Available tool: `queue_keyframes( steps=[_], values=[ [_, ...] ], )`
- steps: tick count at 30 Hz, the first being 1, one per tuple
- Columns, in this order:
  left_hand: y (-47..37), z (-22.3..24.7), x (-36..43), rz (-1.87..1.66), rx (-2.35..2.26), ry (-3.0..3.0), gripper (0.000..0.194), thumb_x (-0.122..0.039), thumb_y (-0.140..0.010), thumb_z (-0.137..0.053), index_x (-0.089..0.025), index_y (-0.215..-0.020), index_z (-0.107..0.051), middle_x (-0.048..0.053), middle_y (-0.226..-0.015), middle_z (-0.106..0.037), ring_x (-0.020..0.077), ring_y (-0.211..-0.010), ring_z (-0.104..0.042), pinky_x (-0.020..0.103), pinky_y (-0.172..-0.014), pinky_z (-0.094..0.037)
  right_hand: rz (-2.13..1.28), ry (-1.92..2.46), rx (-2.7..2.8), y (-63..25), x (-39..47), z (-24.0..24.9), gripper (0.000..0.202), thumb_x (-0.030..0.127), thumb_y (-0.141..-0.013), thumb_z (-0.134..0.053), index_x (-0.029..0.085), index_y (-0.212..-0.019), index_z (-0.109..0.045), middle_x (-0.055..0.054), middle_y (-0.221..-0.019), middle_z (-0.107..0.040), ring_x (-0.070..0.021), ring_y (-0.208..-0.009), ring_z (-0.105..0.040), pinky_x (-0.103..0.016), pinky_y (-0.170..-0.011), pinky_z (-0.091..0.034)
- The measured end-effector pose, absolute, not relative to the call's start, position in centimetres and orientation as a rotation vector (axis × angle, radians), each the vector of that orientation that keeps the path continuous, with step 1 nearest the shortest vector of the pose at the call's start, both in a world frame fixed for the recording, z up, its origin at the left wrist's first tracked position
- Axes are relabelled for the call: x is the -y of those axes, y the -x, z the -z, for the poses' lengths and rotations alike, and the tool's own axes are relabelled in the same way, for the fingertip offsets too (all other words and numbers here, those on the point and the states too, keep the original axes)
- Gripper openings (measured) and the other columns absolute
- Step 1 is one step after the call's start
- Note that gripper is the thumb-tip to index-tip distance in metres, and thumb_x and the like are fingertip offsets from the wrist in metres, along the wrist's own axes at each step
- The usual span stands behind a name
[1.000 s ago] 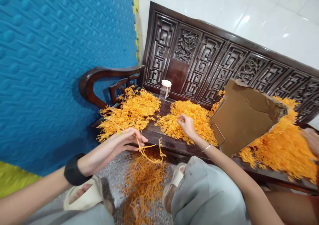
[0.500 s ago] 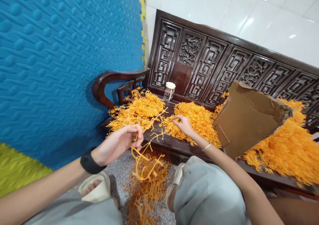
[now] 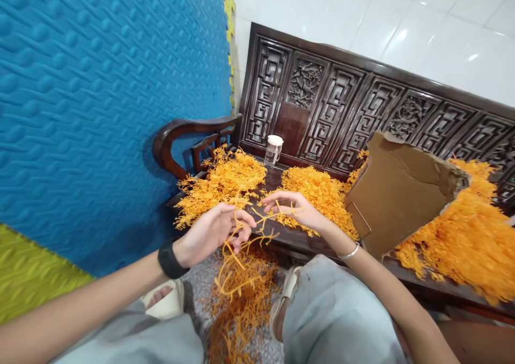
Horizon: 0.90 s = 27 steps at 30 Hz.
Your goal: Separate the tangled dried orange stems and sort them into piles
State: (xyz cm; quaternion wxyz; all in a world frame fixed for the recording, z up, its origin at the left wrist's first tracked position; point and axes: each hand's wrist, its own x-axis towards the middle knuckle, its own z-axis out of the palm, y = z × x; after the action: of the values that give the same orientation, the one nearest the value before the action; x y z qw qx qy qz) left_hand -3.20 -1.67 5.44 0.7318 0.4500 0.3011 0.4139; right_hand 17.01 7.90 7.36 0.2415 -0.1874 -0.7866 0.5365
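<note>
My left hand (image 3: pixel 225 227), with a black band on the wrist, is closed round a thin, branched orange plastic stem (image 3: pixel 231 256). Its bare twigs spread right and hang below the fingers. My right hand (image 3: pixel 292 208) is beside the stem's right-hand twigs, its fingers slightly curved and apart; whether they touch a twig I cannot tell. Beyond my left hand lies a heap of orange plastic pieces (image 3: pixel 237 173) on a dark wooden bench (image 3: pixel 276 177). Another orange heap (image 3: pixel 317 192) is behind my right hand. Under my hands, a tangle of bare orange stems (image 3: pixel 241 310) covers part of the floor.
A clear bottle with a white lid (image 3: pixel 274 149) stands by the carved backrest (image 3: pixel 338 106). At the right, a cardboard box (image 3: pixel 402 192) leans on the bench beside a large orange pile (image 3: pixel 475 251). The curved armrest (image 3: pixel 164 146) adjoins blue foam matting (image 3: pixel 100 111).
My left hand has moved right with the stem. My right hand has left the edge of the middle heap and come toward the stem's twigs, its fingers spreading from a pinch.
</note>
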Motion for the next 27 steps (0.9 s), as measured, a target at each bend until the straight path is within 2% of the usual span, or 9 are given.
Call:
queue_keyframes(
  steps=[4,8,12,17,21,27],
  values=[
    [3.0,-5.3,1.6,-0.818,-0.679,-0.990,0.057,-0.051,-0.083,-0.018,-0.012,-0.083,-0.060,0.004,-0.063,-0.053,0.0136,-0.056,-0.045,0.026,-0.054,-0.039,-1.363,0.574,2.103,-17.1,-8.1,-6.9,0.021,0.029,-0.076,-0.056,0.015,-0.091,-0.061,-0.004,-0.080,-0.062,-0.0102,-0.070,-0.055,-0.026,-0.067,-0.045],
    [2.4,-5.1,1.8,-0.681,-0.756,-1.171,0.038,-0.044,-0.081,-0.037,-0.014,-0.082,-0.060,0.002,-0.063,-0.058,0.0122,-0.055,-0.049,0.025,-0.055,-0.039,-1.292,0.631,2.100,-17.3,-8.3,-6.7,0.017,0.024,-0.076,-0.055,0.014,-0.088,-0.061,-0.004,-0.078,-0.063,-0.0109,-0.069,-0.057,-0.026,-0.066,-0.046],
    [1.1,-4.8,2.6,-0.465,-0.813,-1.459,0.021,-0.034,-0.074,-0.054,-0.017,-0.084,-0.061,0.001,-0.071,-0.063,0.0133,-0.067,-0.056,0.026,-0.067,-0.043,-1.124,0.677,2.217,-17.1,-8.3,-6.7,0.017,0.020,-0.078,-0.049,0.013,-0.089,-0.061,-0.004,-0.079,-0.063,-0.0117,-0.073,-0.058,-0.027,-0.068,-0.046],
    [-0.2,-3.9,3.6,-0.204,-0.954,-1.955,0.035,-0.035,-0.067,-0.062,-0.020,-0.099,-0.059,0.004,-0.091,-0.065,0.0196,-0.081,-0.058,0.031,-0.073,-0.044,-0.721,0.784,2.378,-16.3,-8.4,-6.4,0.017,0.013,-0.077,-0.047,0.015,-0.084,-0.062,-0.002,-0.078,-0.065,-0.0120,-0.073,-0.059,-0.025,-0.068,-0.043],
    [-0.4,-3.0,3.5,0.017,-1.016,-2.175,0.052,-0.031,-0.064,-0.066,-0.020,-0.113,-0.053,0.009,-0.109,-0.061,0.0245,-0.096,-0.056,0.034,-0.081,-0.043,-0.573,0.773,2.504,-15.9,-8.8,-5.3,0.018,0.012,-0.077,-0.046,0.015,-0.085,-0.062,-0.003,-0.082,-0.065,-0.0125,-0.074,-0.058,-0.025,-0.070,-0.042],
    [0.2,-2.3,3.0,0.244,-1.098,-2.277,0.050,-0.027,-0.065,-0.066,-0.019,-0.113,-0.054,0.009,-0.109,-0.062,0.0243,-0.097,-0.058,0.032,-0.080,-0.044,-0.522,0.706,2.715,-15.0,-8.7,-3.6,0.019,0.011,-0.077,-0.044,0.015,-0.087,-0.060,-0.005,-0.086,-0.063,-0.0132,-0.079,-0.057,-0.024,-0.073,-0.041]
  ],
)
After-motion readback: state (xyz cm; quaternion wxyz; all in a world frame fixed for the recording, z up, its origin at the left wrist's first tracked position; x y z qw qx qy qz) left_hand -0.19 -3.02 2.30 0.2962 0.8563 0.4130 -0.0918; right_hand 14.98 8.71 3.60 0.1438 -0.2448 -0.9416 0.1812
